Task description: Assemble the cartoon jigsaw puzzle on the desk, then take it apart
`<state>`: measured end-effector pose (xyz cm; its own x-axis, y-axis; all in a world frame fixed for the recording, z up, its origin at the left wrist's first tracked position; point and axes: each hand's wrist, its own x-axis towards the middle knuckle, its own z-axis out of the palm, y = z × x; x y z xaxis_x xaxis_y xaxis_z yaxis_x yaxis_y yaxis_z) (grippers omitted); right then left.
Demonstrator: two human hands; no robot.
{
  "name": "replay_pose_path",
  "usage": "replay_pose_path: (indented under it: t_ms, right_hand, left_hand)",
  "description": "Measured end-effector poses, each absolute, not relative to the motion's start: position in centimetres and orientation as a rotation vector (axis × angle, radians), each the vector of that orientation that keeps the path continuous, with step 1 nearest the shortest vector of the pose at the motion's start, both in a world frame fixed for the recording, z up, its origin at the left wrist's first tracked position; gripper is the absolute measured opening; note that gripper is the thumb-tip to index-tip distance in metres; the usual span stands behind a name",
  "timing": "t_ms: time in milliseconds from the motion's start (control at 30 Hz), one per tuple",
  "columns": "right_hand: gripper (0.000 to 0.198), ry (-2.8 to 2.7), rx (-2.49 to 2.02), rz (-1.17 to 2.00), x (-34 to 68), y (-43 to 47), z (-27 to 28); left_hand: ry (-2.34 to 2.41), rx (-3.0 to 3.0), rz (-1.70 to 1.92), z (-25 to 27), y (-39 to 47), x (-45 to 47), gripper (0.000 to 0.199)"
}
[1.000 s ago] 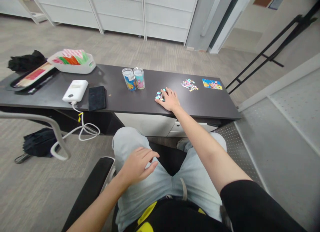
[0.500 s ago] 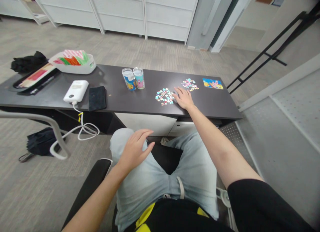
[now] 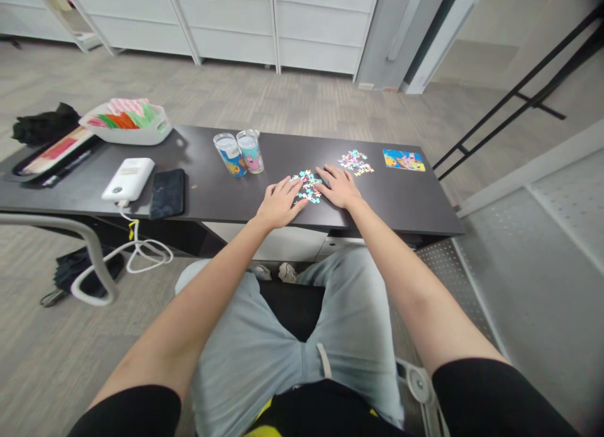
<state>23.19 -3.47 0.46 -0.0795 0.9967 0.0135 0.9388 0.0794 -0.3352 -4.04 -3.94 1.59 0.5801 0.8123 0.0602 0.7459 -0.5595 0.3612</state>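
Observation:
A loose pile of small jigsaw puzzle pieces [image 3: 309, 184] lies on the dark table, between my two hands. My left hand [image 3: 279, 204] rests at the pile's left side, fingers stretched out and partly over the pieces. On the other side my right hand [image 3: 338, 187] lies with its fingers spread, the thumb touching the pile's edge. A second cluster of puzzle pieces [image 3: 356, 162] sits just beyond my right hand. Farther right is a flat, colourful cartoon picture card [image 3: 404, 160]. Neither hand grips a piece that I can see.
Two clear-lidded cartoon cans [image 3: 237, 154] stand left of the pile. Farther left on the table [image 3: 207, 192] are a black phone [image 3: 168, 193], a white power bank [image 3: 129, 179] with a cable, a white basket [image 3: 136, 135] of colourful packets and a black tray [image 3: 28, 166].
My left hand has risen from above my lap to the left side of the near pile. My right hand has shifted slightly left against it, and the pile looks more compact.

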Motion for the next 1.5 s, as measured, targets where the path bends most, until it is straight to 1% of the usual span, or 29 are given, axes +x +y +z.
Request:
replay_pose_path:
  t_ms: [300,533,667,733,900,967,1067,1233,1300,1400,1500]
  right_hand:
    - [0.078,-2.089,-1.9,0.345,23.8,-1.4,0.1]
    - [0.072,-2.071,-1.889,0.328,23.6,-1.7,0.2]
    - [0.07,-2.075,-1.873,0.31,23.6,-1.7,0.3]
    - [0.069,-2.082,-1.861,0.297,23.6,-1.9,0.3]
    - [0.068,-2.103,-1.8,0.3,23.6,-2.4,0.4]
    - [0.068,-2.077,-1.814,0.299,23.6,-2.5,0.5]
    - [0.069,-2.058,-1.848,0.294,23.4,-2.7,0.7]
    - [0.07,-2.082,-1.869,0.297,23.1,-3.6,0.9]
    - [0.072,-2.071,-1.885,0.296,23.1,-4.0,0.9]
    - [0.076,-2.042,-1.914,0.292,22.9,-5.0,0.8]
    - [0.078,-2.018,-1.94,0.292,22.7,-6.5,0.6]
  left_hand:
    - [1.252,2.568,0.247,1.3,-1.3,-3.7,0.089]
    - [1.252,2.591,0.229,1.7,-1.3,-3.6,0.086]
    - [1.258,2.587,0.213,1.6,-1.2,-3.6,0.104]
    - [1.264,2.582,0.205,1.5,-1.1,-3.5,0.109]
    - [1.291,2.564,0.196,1.4,-1.0,-3.3,0.09]
    - [1.313,2.552,0.202,1.4,-1.0,-3.2,0.086]
    - [1.345,2.53,0.222,1.5,-1.1,-3.1,0.089]
    - [1.282,2.523,0.205,1.9,-1.1,-3.3,0.106]
    - [1.275,2.513,0.201,1.9,-1.1,-3.2,0.102]
    - [1.314,2.486,0.226,1.7,-1.0,-3.0,0.089]
    - [1.378,2.452,0.271,1.3,-0.8,-2.7,0.083]
